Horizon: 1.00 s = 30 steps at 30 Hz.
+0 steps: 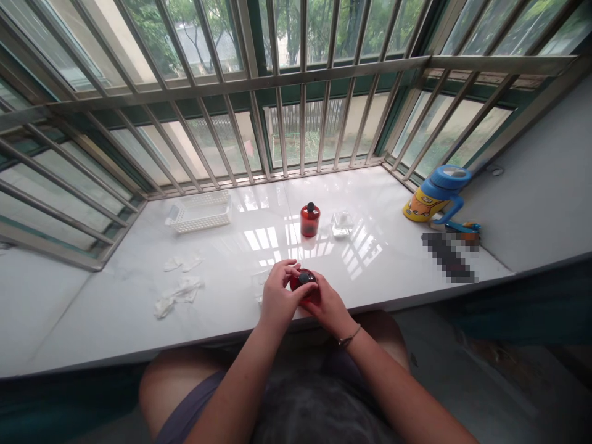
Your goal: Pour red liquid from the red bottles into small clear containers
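Both my hands meet near the front edge of the white windowsill (115,308). Between them is a small red bottle with a black cap (304,280). My left hand (277,296) wraps around its left side, fingers curled over the top. My right hand (330,302) grips it from the right and below; a thin bracelet sits on that wrist. A second red bottle with a black cap (309,219) stands upright farther back on the sill. Beside it lies a small clear glass dish (343,223).
A white plastic basket (200,211) sits at the back left. Crumpled white tissues (178,290) lie left of my hands. A blue and yellow cup (435,196) lies tilted at the right by a blurred dark object (448,254). Metal window bars (277,123) close off the back.
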{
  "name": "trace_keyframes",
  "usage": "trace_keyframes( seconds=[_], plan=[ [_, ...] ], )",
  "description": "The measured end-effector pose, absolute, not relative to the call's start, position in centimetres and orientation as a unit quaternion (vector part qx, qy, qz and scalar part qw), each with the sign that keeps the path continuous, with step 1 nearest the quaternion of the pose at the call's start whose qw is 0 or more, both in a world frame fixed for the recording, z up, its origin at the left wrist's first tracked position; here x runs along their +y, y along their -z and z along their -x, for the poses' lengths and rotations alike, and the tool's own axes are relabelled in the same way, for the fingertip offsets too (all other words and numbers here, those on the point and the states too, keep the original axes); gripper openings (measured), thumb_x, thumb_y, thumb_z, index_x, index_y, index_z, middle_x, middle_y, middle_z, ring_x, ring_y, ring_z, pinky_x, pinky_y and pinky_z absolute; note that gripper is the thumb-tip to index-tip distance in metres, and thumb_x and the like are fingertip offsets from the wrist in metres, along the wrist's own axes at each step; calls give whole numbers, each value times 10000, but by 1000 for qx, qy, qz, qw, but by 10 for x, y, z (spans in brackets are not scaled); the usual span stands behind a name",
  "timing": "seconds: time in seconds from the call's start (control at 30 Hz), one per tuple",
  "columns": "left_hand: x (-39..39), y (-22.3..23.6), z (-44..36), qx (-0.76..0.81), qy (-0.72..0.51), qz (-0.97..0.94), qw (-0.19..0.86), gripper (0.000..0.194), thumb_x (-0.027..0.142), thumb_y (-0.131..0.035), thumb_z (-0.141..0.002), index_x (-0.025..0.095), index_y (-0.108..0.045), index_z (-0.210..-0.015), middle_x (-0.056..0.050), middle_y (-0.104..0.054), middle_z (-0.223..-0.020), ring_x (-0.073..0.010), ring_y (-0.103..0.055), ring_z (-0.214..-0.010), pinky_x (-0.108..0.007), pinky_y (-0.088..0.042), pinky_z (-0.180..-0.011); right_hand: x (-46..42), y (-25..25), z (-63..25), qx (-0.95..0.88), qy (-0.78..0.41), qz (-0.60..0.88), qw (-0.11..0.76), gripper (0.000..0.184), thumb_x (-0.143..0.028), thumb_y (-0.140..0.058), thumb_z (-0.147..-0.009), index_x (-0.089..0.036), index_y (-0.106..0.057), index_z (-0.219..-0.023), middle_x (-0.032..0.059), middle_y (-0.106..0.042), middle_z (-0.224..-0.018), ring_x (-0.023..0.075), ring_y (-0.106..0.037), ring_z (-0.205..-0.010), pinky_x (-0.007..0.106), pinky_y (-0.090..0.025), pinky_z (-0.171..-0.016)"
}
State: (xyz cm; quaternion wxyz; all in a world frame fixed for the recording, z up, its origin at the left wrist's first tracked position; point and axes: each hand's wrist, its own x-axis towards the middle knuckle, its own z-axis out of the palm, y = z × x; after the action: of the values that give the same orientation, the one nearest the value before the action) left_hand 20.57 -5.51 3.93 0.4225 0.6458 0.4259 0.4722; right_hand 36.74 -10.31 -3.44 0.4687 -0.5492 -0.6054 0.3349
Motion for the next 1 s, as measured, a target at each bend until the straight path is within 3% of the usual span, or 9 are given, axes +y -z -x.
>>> trace_keyframes(
  seconds=[0.13,0.27,0.33,0.43,0.57,0.67,0.83,0.93,1.0],
  plan=[
    [-53,-43,-198,397,-437,-708,387,180,294,-806,-940,251,-769,-1111,-114,-675,-1397,-307,-703,-1290,-534,-568,-1148,-103,36,-367,-603,-327,555,470,712,-428,-828,-912,-289,-481,-1518,121,-659,-1474,300,-702,-1288,473,-593,-1069],
    [-55,-45,-191,351,-397,-759,378,275,288,-620,-1061,283,-725,-1315,-112,-667,-1461,-287,-630,-1398,-518,-501,-1215,-103,41,-367,-613,-306,562,464,712,-436,-814,-917,-286,-474,-1525,128,-659,-1464,314,-711,-1265,497,-595,-1068],
    [-57,-44,-193,371,-404,-739,392,358,322,-738,-994,276,-690,-1346,-116,-687,-1428,-294,-663,-1346,-504,-527,-1180,-103,43,-367,-617,-300,562,462,704,-427,-794,-932,-282,-463,-1537,134,-654,-1471,320,-707,-1274,503,-593,-1072],
    [-61,-40,-203,430,-432,-682,404,511,331,-958,-776,249,-696,-1208,-116,-724,-1353,-317,-715,-1240,-493,-579,-1088,-104,46,-367,-623,-297,557,463,711,-407,-775,-945,-278,-450,-1563,142,-641,-1490,327,-692,-1304,504,-590,-1080],
    [-60,-41,-213,460,-445,-661,392,232,289,-902,-827,237,-737,-982,-100,-760,-1279,-312,-730,-1191,-495,-581,-1059,-104,46,-366,-618,-294,560,468,712,-424,-782,-943,-282,-453,-1558,137,-647,-1479,325,-696,-1296,498,-599,-1066],
    [-55,-47,-206,421,-424,-699,393,155,247,-813,-910,259,-786,-1062,-92,-756,-1320,-305,-711,-1247,-499,-559,-1112,-104,44,-365,-614,-291,566,467,688,-438,-773,-952,-281,-460,-1544,134,-657,-1461,320,-707,-1274,485,-611,-1036],
    [-49,-51,-188,318,-364,-771,416,353,253,-596,-1065,298,-707,-1397,-94,-682,-1488,-279,-630,-1416,-500,-493,-1235,-104,41,-364,-615,-285,570,465,682,-431,-777,-941,-274,-468,-1529,137,-665,-1446,328,-714,-1255,497,-612,-1026],
    [-50,-47,-189,347,-374,-748,424,482,284,-717,-1006,291,-621,-1478,-115,-665,-1506,-297,-636,-1411,-518,-499,-1230,-105,42,-364,-613,-286,572,464,681,-438,-772,-948,-279,-465,-1536,127,-671,-1437,326,-716,-1253,497,-614,-1023],
    [-51,-44,-193,384,-404,-705,439,539,309,-887,-868,259,-662,-1355,-131,-698,-1432,-317,-689,-1323,-506,-566,-1145,-106,42,-364,-614,-291,566,467,679,-440,-764,-959,-288,-459,-1546,123,-664,-1451,323,-708,-1275,497,-609,-1040]
  ],
)
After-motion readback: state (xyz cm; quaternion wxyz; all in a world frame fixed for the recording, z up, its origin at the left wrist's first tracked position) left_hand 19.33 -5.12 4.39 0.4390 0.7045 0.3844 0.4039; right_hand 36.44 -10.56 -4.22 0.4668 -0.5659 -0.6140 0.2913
